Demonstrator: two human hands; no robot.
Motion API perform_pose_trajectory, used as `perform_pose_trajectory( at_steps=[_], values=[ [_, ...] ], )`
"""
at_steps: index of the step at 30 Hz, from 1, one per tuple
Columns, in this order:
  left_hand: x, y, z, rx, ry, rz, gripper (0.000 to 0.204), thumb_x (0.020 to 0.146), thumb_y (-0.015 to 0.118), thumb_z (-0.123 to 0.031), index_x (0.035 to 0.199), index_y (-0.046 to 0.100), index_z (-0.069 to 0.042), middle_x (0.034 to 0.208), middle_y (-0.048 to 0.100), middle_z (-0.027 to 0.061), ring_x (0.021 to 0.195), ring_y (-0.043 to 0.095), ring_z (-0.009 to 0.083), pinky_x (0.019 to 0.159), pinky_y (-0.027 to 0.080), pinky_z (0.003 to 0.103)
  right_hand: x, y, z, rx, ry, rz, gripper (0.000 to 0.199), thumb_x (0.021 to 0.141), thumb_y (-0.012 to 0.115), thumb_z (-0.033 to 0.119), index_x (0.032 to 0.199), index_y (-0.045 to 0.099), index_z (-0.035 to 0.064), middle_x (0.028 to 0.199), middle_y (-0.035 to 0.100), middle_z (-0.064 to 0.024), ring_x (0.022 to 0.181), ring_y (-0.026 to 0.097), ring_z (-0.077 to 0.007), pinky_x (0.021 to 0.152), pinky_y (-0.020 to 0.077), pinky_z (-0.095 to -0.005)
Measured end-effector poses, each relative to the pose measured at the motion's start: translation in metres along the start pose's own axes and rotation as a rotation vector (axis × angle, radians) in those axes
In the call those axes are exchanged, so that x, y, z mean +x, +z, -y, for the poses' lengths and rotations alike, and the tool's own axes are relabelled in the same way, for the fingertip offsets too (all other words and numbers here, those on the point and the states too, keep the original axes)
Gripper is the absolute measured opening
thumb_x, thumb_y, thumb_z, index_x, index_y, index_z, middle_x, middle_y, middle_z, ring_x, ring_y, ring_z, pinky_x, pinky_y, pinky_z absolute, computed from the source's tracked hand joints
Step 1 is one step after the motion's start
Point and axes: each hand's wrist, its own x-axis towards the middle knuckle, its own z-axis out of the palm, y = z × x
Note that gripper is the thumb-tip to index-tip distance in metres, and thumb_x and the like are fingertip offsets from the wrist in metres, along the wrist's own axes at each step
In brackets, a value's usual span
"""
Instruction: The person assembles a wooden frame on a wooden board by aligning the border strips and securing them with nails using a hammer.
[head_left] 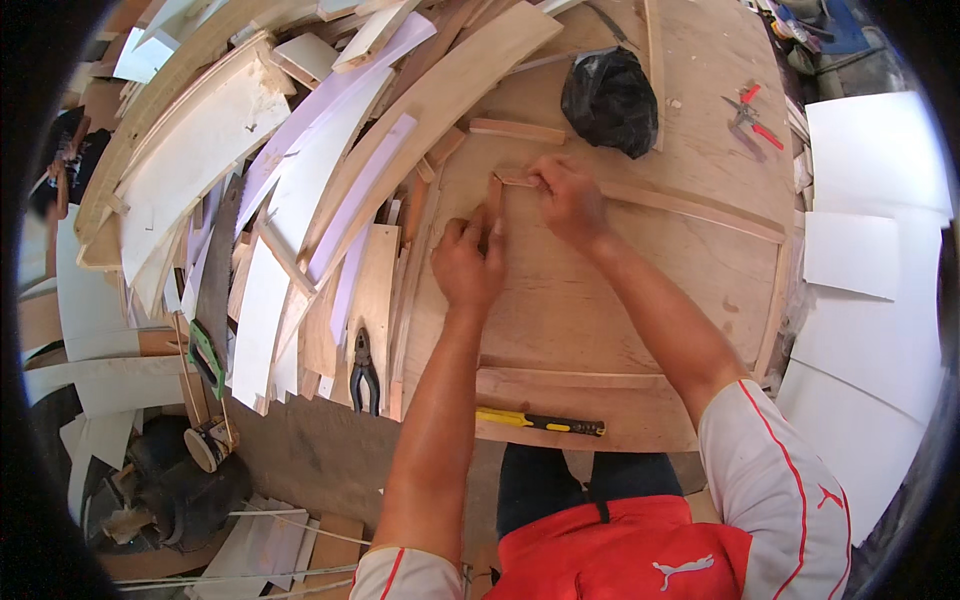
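On the plywood board, my left hand is closed around a thin wooden strip that stands up from its fingers. My right hand pinches a second short wooden strip. The two pieces meet at a corner just above my left fingers; whether they are joined or only touching I cannot tell. Beyond my hands lies a loose wooden batten. A longer wooden batten runs rightward from beside my right hand, and another batten crosses the board nearer to me.
A yellow and black utility knife lies at the near edge, with black pliers to its left. A black plastic bag and red-handled snips sit farther back. Curved wood offcuts pile at left; white sheets line the right.
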Motion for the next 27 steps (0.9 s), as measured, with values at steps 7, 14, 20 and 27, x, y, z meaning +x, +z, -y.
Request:
perform_pose_trajectory(
  at_steps=[7, 14, 20, 27],
  values=[
    [0.014, -0.001, -0.003, 0.012, -0.054, 0.038, 0.039, 0.097, 0.076, -0.033, 0.126, 0.078, -0.008, 0.104, 0.070, 0.0132, 0.086, 0.073, 0.0336, 0.075, 0.057, 0.046, -0.011, 0.010, -0.015, 0.105, -0.013, 0.012, 0.010, 0.092, 0.068, 0.007, 0.103, 0.068, 0.0072, 0.099, 0.074, -0.0173, 0.098, 0.071, -0.0420, 0.081, 0.0567, -0.0522],
    [0.039, 0.015, 0.001, 0.114, 0.111, -0.013, 0.035, 0.097, 0.076, -0.029, 0.123, 0.080, -0.005, 0.104, 0.070, 0.0143, 0.087, 0.069, 0.0357, 0.076, 0.055, 0.046, -0.012, 0.007, -0.012, 0.160, -0.027, -0.011, 0.011, 0.091, 0.068, 0.004, 0.102, 0.067, 0.0058, 0.098, 0.074, -0.0165, 0.099, 0.071, -0.0409, 0.084, 0.0562, -0.0519],
    [0.034, 0.020, -0.003, -0.015, 0.038, -0.022, 0.030, 0.097, 0.076, -0.024, 0.119, 0.081, -0.004, 0.101, 0.070, 0.0144, 0.092, 0.066, 0.0346, 0.081, 0.053, 0.046, -0.013, 0.004, -0.016, 0.231, 0.030, 0.039, 0.014, 0.092, 0.070, -0.001, 0.104, 0.068, 0.0042, 0.101, 0.074, -0.0160, 0.096, 0.071, -0.0396, 0.082, 0.0575, -0.0468],
    [0.017, 0.019, -0.009, 0.136, 0.087, 0.046, 0.045, 0.100, 0.069, -0.020, 0.142, 0.067, -0.007, 0.130, 0.064, 0.0181, 0.123, 0.053, 0.0430, 0.108, 0.040, 0.056, -0.022, -0.001, -0.008, 0.222, 0.095, 0.070, 0.016, 0.091, 0.069, -0.004, 0.106, 0.068, 0.0019, 0.103, 0.074, -0.0176, 0.101, 0.070, -0.0407, 0.088, 0.0566, -0.0480]
  ],
)
